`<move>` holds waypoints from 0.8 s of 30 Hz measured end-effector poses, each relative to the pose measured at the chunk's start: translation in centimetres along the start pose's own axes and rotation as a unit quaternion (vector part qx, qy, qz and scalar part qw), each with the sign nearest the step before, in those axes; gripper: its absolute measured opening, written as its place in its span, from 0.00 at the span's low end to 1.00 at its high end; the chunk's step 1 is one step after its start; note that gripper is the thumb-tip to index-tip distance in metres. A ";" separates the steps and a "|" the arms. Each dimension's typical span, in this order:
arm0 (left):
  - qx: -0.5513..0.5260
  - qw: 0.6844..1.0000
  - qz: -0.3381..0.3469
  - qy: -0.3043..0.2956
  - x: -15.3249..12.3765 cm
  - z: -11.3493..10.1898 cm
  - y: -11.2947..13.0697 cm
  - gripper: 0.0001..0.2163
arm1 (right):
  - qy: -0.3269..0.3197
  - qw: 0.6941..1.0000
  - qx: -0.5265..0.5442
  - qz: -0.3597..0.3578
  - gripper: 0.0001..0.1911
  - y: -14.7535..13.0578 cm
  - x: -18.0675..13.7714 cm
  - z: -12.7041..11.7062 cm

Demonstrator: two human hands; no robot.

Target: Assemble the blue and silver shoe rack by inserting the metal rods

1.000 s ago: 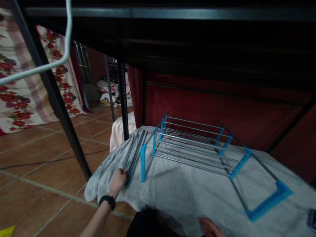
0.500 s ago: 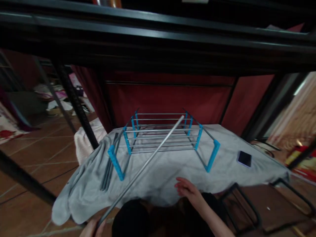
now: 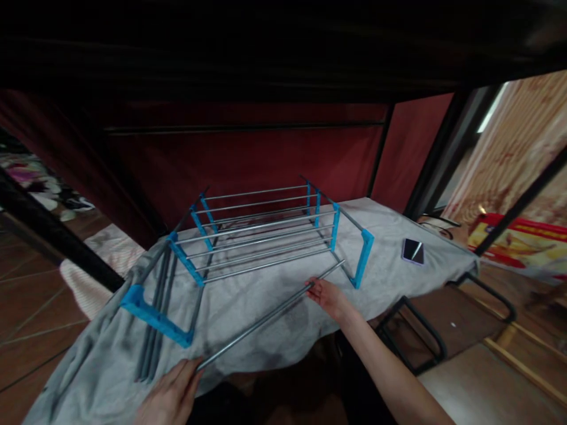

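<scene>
A thin grey metal rod [image 3: 261,321] slants across the front of the bed, held in both hands. My left hand [image 3: 170,392] is closed round its near left end. Farther along, my right hand [image 3: 326,295] grips it with the fingers wrapped over, leaving the far tip sticking out past them. Behind the rod stands a partly built rack [image 3: 266,236] of several metal rods joined by blue plastic brackets. Its left front bracket [image 3: 157,319] lies near my left hand, and its right front bracket [image 3: 364,260] is beyond the rod's far tip.
Several loose grey tubes [image 3: 153,330] lie on the grey blanket [image 3: 257,360] at the left. A phone [image 3: 413,251] rests on the right side. A brown folding chair [image 3: 460,319] stands at the lower right. Dark bunk-bed framing [image 3: 266,59] hangs overhead.
The rod has come down from a steep slant to a lower one in front of the rack. My right hand, earlier free with fingers apart, has taken hold of it. The view has turned right.
</scene>
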State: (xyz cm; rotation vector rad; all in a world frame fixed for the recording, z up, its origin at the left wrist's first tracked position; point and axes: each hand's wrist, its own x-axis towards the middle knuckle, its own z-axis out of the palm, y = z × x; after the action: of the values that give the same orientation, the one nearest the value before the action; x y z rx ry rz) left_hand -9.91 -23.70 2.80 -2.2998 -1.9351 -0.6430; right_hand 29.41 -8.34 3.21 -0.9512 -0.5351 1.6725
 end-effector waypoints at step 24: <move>0.076 0.989 0.096 -0.087 17.3 9.2 9.1 0.20 | 0.150 0.988 0.020 0.014 0.09 -2.9 10.8 -6.2</move>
State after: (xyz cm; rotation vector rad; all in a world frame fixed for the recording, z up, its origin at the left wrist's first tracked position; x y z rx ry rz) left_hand 3.39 -6.65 2.53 -2.4755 -1.7266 -0.2746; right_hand 35.04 2.05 -1.67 -1.1610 -0.2860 1.5233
